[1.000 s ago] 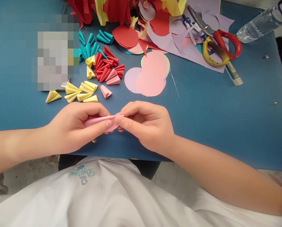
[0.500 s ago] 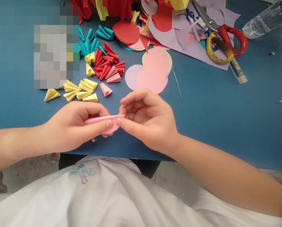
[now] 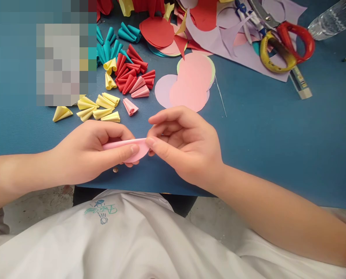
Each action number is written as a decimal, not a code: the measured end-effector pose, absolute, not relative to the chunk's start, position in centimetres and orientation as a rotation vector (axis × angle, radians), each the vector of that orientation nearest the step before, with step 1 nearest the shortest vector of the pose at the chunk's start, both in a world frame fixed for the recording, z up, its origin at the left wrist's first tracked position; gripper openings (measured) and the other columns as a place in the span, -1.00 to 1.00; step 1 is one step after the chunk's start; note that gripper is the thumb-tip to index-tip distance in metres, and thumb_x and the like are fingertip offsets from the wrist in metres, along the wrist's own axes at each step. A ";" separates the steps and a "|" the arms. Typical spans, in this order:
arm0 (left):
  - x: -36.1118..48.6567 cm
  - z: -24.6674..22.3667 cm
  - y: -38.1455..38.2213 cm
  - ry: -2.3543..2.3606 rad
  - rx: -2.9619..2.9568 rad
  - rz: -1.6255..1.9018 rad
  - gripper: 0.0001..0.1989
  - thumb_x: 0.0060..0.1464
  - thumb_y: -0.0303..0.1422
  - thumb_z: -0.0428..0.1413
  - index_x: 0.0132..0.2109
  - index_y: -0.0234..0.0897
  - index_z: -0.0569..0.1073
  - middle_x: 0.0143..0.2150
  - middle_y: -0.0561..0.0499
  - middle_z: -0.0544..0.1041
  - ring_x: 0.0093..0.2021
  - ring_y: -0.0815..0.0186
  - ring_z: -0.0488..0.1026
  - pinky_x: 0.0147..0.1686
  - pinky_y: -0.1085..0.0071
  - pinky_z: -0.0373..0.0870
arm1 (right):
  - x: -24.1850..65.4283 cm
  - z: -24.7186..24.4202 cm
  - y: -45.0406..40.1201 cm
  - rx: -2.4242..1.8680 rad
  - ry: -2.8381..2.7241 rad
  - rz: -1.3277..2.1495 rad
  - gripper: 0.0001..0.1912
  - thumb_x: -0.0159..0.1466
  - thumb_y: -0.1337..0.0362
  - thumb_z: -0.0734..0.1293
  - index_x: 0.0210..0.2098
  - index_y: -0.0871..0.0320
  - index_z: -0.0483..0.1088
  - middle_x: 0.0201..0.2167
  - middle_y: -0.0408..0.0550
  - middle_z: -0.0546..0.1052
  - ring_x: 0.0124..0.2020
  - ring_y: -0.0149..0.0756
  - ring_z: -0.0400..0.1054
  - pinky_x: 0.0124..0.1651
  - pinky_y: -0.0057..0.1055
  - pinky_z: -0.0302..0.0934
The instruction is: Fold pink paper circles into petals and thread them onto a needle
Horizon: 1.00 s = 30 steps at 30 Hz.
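Between my hands is a pink paper circle [image 3: 141, 149], its far edge rolled into a narrow tube and its near edge still a flat curve. My left hand [image 3: 94, 149] grips it, thumb on top and fingers beneath. At the right end of the roll, my right hand [image 3: 184, 145] pinches the paper between thumb and fingertips; its other fingers curl loosely. Just beyond lie a pink paper cone [image 3: 130, 107], several yellow cones [image 3: 105, 101], red cones [image 3: 129, 75] and teal cones [image 3: 110, 48]. Flat pink circles [image 3: 190, 87] overlap lilac circles [image 3: 163, 91] past my right hand.
Scissors [image 3: 287, 46] with red and yellow handles rest on lilac paper scraps [image 3: 233, 46] at the back right. Close by are a clear bottle [image 3: 332, 21] and a small blade-like strip [image 3: 300, 83]. A thin stick [image 3: 221, 97] lies beside the circles. Red circles [image 3: 157, 33] are stacked at the back.
My right fingertips have shifted slightly along the roll's right end, and the paper is still held in both hands. The whole view has moved a little.
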State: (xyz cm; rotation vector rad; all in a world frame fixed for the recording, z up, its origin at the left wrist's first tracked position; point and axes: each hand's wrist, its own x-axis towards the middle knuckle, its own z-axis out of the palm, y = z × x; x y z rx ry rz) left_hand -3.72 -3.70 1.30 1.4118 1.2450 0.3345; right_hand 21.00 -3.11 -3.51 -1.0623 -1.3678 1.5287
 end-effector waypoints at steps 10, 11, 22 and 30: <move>-4.3 1.0 -3.5 1.281 1.917 0.399 -0.75 0.59 -0.13 0.25 0.05 -0.15 0.74 -0.12 0.01 0.85 -0.13 0.17 0.74 -0.03 0.30 0.70 | 22.4 -3.9 -1.3 -1.035 -1.625 1.441 -0.66 0.31 0.11 0.84 -0.12 -0.09 0.69 -0.26 -0.13 0.74 -0.27 -0.12 0.65 -0.19 -0.15 0.68; -4.4 0.9 -3.5 1.282 1.988 0.384 -0.76 0.61 -0.17 0.22 0.09 -0.16 0.74 -0.07 -0.01 0.85 -0.06 0.15 0.76 0.05 0.28 0.72 | 22.6 -4.0 -0.9 -1.034 -1.685 1.442 -0.69 0.33 0.13 0.82 -0.13 -0.08 0.69 -0.27 -0.13 0.74 -0.29 -0.12 0.63 -0.22 -0.16 0.64; -5.3 -0.7 -4.5 1.036 2.418 0.257 -0.55 0.71 -0.38 0.04 0.40 -0.05 0.77 0.58 -0.22 0.63 0.32 -0.01 0.68 0.38 0.03 0.70 | 22.4 -5.2 0.7 -0.959 -2.262 0.966 -0.90 0.49 0.28 0.52 -0.16 -0.10 0.63 -0.19 -0.08 0.77 -0.19 -0.08 0.60 -0.01 -0.15 0.52; -6.1 -2.4 -3.4 0.866 2.490 0.304 -0.74 0.68 -0.32 0.15 0.23 -0.09 0.75 0.40 -0.21 0.71 0.22 -0.05 0.70 0.41 -0.08 0.70 | 22.4 -5.7 0.3 -0.923 -2.453 0.664 -0.81 0.64 0.27 0.37 0.00 -0.04 0.68 -0.11 0.01 0.75 -0.06 0.00 0.64 0.04 -0.10 0.51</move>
